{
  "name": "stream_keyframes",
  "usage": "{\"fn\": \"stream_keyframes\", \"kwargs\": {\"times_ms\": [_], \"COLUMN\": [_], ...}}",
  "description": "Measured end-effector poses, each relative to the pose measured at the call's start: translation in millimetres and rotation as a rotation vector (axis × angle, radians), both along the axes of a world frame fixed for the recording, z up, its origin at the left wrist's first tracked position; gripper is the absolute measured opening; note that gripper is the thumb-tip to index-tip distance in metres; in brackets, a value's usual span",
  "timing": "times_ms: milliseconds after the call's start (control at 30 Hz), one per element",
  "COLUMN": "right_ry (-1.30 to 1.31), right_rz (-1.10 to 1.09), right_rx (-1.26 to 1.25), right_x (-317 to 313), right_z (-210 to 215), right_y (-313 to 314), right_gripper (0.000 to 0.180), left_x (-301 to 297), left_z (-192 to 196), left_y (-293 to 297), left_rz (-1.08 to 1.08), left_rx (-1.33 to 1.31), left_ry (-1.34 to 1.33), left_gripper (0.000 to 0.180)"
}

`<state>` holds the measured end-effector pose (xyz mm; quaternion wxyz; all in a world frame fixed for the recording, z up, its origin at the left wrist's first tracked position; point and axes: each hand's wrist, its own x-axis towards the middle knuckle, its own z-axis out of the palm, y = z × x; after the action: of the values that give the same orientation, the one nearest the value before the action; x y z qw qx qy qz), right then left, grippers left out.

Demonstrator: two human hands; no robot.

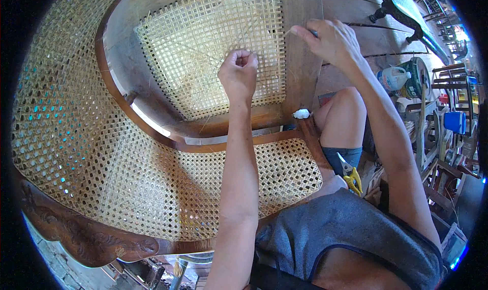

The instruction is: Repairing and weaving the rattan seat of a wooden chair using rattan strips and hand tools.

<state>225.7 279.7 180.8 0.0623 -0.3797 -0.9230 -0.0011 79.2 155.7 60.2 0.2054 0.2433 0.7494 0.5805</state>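
Note:
In front of me is a wooden chair seat frame (305,81) with an open grid of pale cane (203,61) strung across it. Over the lower right part of the grid, my left hand (239,76) is closed, thumb and fingertips pinched together. Whatever lies in that pinch is too small to make out. My right hand (333,41) is raised above the frame's right rail, fingers curled and thumb pointing left toward the cane. A bit of blue shows between its fingers, but what it belongs to is hidden.
Finished cane panels (147,188) curve round the left and near sides within a carved wooden rail (76,229). A white wad (301,114) sits on a frame post. Yellow-handled cutters (352,179) lie beside my leg. Rightward stand a plastic jug (394,79), a blue container (454,122) and wooden furniture.

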Motion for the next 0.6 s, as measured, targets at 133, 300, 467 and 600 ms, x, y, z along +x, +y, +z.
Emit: {"fn": "stream_keyframes", "kwargs": {"times_ms": [133,300,467,600], "right_ry": [-0.114,0.097,0.074,-0.004], "right_rz": [0.026,-0.109,-0.018,0.072], "right_rx": [-0.121,0.051,0.097,0.049], "right_x": [4.3,7.1,10.0,14.4], "right_z": [-21.8,-21.1,2.9,20.4], "right_y": [14.5,34.7,9.0,-12.8], "right_gripper": [0.059,0.064,0.061,0.057], "left_x": [-5.6,-5.8,-0.2,11.5], "left_z": [-1.2,0.2,13.7,27.4], "left_y": [1.1,3.9,6.2,9.3], "left_rz": [-0.015,-0.042,-0.032,-0.209], "left_rx": [-0.053,-0.054,-0.089,0.265], "left_ry": [0.03,0.13,0.327,0.144], "left_gripper": [0.018,0.016,0.013,0.018]}}
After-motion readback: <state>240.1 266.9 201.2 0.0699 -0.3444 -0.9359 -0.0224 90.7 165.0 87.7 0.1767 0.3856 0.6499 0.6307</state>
